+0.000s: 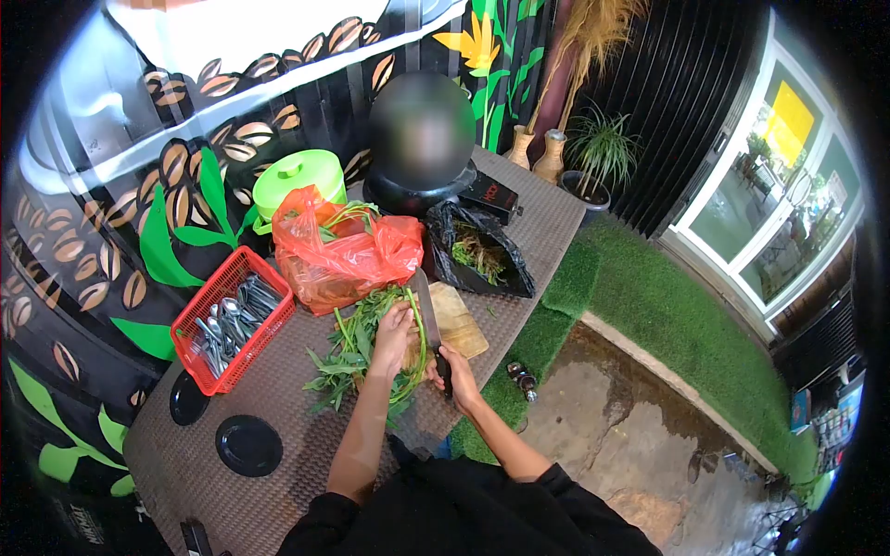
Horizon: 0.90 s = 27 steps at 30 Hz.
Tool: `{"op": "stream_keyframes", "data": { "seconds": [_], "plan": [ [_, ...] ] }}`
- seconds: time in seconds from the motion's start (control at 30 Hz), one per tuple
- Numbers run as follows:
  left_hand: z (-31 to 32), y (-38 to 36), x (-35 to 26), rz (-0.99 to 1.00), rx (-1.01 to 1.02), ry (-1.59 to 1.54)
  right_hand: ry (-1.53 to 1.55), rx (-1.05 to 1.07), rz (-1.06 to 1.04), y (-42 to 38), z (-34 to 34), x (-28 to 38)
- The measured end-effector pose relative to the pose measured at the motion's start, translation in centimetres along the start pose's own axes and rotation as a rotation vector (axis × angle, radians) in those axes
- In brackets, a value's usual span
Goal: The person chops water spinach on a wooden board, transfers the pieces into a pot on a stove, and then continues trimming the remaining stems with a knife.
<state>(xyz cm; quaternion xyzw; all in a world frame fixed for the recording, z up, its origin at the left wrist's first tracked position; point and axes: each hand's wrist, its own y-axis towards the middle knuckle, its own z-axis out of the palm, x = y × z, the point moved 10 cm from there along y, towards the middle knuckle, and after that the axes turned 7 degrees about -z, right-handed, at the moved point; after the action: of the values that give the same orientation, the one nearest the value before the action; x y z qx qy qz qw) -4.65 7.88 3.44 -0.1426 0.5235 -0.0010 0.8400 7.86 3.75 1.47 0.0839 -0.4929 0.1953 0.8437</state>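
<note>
My left hand (395,326) is closed around the stems of a bunch of leafy greens (348,357), which lies on the table with leaves spread to the left. In my right hand (456,372) is a knife (430,318), gripped by its dark handle, its blade pointing away from me and beside a long green stem. Under and right of the blade sits a wooden cutting board (459,320), partly covered. A red plastic bag (348,264) with more greens stands just beyond my left hand. An open black plastic bag (482,259) holding plant scraps lies beyond the board.
On the brown woven table (301,389), a red basket (234,320) of cutlery stands left, near two black plates (248,446). A lime-green lidded pot (298,181) and a black pot (408,196) on a stove (489,196) are at the back. The table's right edge borders green turf (640,287).
</note>
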Motion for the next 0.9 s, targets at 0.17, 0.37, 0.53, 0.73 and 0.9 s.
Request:
{"op": "stream_keyframes", "data": {
  "seconds": [0.17,0.37,0.53,0.73,0.9],
  "plan": [
    [-0.5,0.2,0.7,-0.031,-0.046,-0.024,-0.026,0.013,-0.002,-0.3,0.4,0.2],
    [1.4,-0.9,-0.5,-0.001,0.054,-0.109,-0.021,-0.014,-0.025,0.3,-0.3,-0.2],
    [0.6,-0.1,0.4,0.038,0.065,-0.075,-0.068,-0.014,-0.039,0.6,-0.4,0.5],
    [0.1,0.0,1.0,0.047,-0.002,-0.132,-0.119,-0.042,-0.06,0.7,-0.2,1.5],
    [-0.4,-1.0,-0.3,0.108,-0.089,-0.033,-0.264,-0.045,-0.093,1.5,-1.1,1.2]
  ]
}}
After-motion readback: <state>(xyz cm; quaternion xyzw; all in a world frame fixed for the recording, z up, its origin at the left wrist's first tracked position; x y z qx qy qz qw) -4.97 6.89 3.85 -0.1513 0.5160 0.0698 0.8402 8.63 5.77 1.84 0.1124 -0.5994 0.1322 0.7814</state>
